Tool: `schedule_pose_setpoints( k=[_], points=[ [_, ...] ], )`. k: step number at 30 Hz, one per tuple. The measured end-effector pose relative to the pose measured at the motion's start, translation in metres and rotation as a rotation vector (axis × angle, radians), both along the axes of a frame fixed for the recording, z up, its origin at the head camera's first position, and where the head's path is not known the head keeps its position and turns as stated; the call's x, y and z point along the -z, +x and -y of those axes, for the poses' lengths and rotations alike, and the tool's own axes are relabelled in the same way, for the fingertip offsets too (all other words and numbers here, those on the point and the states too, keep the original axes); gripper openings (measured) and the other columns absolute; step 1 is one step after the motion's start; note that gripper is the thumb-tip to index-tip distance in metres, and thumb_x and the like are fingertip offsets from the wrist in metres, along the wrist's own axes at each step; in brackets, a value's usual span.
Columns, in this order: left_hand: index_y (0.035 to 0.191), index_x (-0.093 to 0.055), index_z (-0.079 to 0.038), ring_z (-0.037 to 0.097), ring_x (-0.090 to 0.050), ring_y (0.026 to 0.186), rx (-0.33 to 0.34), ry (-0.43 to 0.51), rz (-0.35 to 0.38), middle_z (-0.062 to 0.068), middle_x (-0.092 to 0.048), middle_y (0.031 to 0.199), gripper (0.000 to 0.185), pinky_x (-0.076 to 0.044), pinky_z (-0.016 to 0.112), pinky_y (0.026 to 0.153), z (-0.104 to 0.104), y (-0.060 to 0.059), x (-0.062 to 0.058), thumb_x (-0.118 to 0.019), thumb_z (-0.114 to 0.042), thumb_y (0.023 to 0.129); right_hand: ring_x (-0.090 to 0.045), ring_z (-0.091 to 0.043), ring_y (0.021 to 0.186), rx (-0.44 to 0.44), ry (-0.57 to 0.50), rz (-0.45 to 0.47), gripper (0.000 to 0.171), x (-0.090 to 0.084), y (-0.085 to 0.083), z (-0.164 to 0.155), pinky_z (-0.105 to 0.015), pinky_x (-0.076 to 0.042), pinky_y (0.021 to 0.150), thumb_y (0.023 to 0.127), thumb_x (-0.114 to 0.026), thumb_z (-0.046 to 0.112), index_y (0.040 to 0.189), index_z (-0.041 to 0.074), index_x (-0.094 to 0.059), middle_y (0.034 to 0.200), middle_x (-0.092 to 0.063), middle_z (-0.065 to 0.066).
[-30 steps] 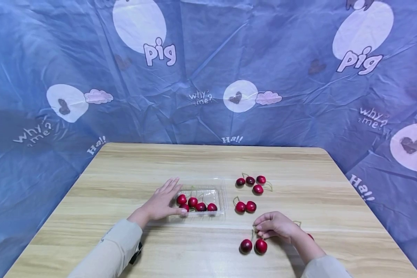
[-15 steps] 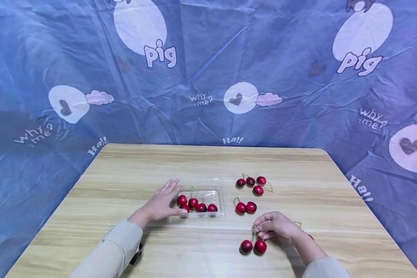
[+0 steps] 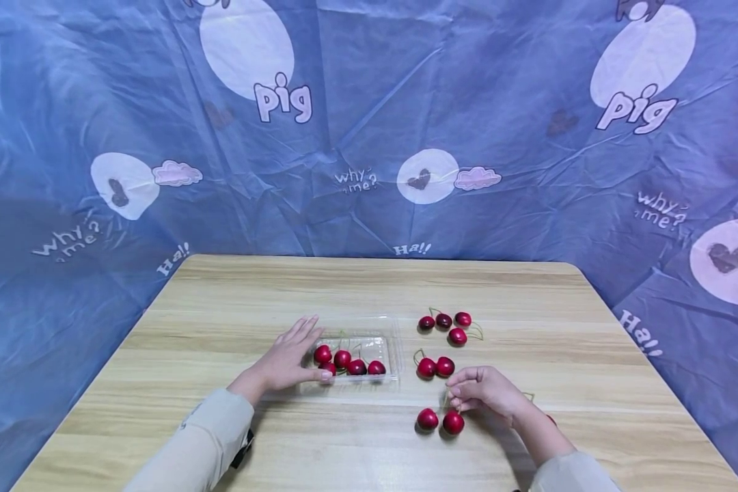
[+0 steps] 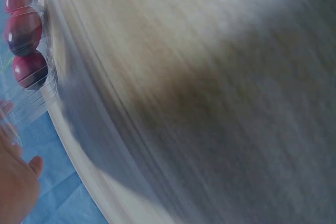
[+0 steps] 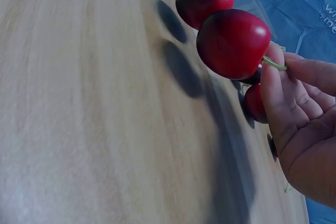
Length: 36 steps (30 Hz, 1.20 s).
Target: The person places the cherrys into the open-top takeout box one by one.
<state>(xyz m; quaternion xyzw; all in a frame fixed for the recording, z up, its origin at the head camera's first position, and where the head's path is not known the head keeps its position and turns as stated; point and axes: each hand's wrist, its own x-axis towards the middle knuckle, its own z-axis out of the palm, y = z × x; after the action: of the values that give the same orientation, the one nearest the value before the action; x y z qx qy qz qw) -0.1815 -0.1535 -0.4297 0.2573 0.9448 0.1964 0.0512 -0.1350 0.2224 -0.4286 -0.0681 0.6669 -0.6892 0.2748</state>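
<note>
My right hand [image 3: 482, 393] pinches the green stem [image 5: 275, 64] of a pair of dark red cherries. The pair hangs below the fingers: one cherry [image 3: 453, 423] on the right, the other cherry [image 3: 427, 419] to its left. In the right wrist view both are lifted off the table, their shadows apart from them. My left hand [image 3: 285, 359] rests at the left end of a clear plastic box [image 3: 391, 348], fingers straight and spread, thumb along the near side. Several cherries [image 3: 357, 367] lie inside the box. The left wrist view catches only part of this hand [image 4: 18, 182].
Right of the box lie two joined cherries [image 3: 435, 367] and, farther back, a group of several cherries [image 3: 443, 321]. Another cherry [image 3: 551, 419] is mostly hidden behind the right wrist. The wooden table [image 3: 221, 294] ends at a blue printed cloth [image 3: 369, 102].
My right hand has risen slightly and moved a little left, and the pinched pair of cherries has moved up and left with it. The left hand and the box stay put.
</note>
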Motion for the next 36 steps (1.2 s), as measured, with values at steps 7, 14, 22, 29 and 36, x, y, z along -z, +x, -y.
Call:
schedule_pose_setpoints(
  k=[7,14,22,29,36],
  points=[
    [0.136,-0.024,-0.008,0.028,-0.003,0.129,0.001,0.009,-0.006,0.009,-0.008,0.144,0.094,-0.013,0.057,0.096,0.000,0.001,-0.001,-0.049,-0.067,0.068,-0.060,-0.015,0.071,0.036,-0.062,-0.027,0.024,-0.008,-0.004,0.006,-0.028,-0.050,0.068,0.079,-0.054,-0.001,0.097,-0.016,-0.050,0.080,-0.062,-0.011],
    [0.137,-0.023,-0.010,0.027,-0.001,0.129,-0.006,0.015,0.017,0.008,-0.007,0.144,0.092,-0.013,0.058,0.096,-0.001,0.002,-0.003,-0.051,-0.065,0.069,-0.060,-0.015,0.071,0.082,-0.095,-0.077,0.016,-0.014,-0.009,0.014,-0.029,-0.050,0.069,0.080,-0.053,-0.002,0.094,-0.009,-0.056,0.080,-0.062,-0.008],
    [0.138,-0.021,-0.011,0.027,-0.002,0.129,-0.001,0.004,0.007,0.007,-0.006,0.144,0.094,-0.012,0.057,0.096,-0.001,0.000,-0.002,-0.048,-0.068,0.068,-0.061,-0.017,0.072,0.161,-0.157,-0.079,0.012,-0.020,-0.016,0.027,-0.029,-0.049,0.070,0.081,-0.051,-0.005,0.088,0.000,-0.059,0.078,-0.063,-0.006],
    [0.138,-0.022,-0.011,0.026,-0.001,0.129,-0.007,0.003,0.013,0.006,-0.006,0.144,0.094,-0.012,0.058,0.096,0.000,0.000,-0.001,-0.047,-0.069,0.068,-0.061,-0.017,0.071,0.223,-0.234,-0.092,0.011,-0.025,-0.024,0.039,-0.029,-0.050,0.070,0.080,-0.053,-0.004,0.089,-0.002,-0.060,0.077,-0.063,-0.008],
    [0.137,-0.022,-0.010,0.027,-0.002,0.129,-0.007,0.009,0.012,0.007,-0.007,0.144,0.094,-0.012,0.058,0.096,-0.001,0.000,-0.001,-0.050,-0.067,0.068,-0.061,-0.015,0.068,0.257,-0.259,-0.129,0.011,-0.030,-0.032,0.051,-0.027,-0.050,0.066,0.078,-0.055,-0.005,0.087,-0.002,-0.061,0.074,-0.063,-0.006]
  ],
)
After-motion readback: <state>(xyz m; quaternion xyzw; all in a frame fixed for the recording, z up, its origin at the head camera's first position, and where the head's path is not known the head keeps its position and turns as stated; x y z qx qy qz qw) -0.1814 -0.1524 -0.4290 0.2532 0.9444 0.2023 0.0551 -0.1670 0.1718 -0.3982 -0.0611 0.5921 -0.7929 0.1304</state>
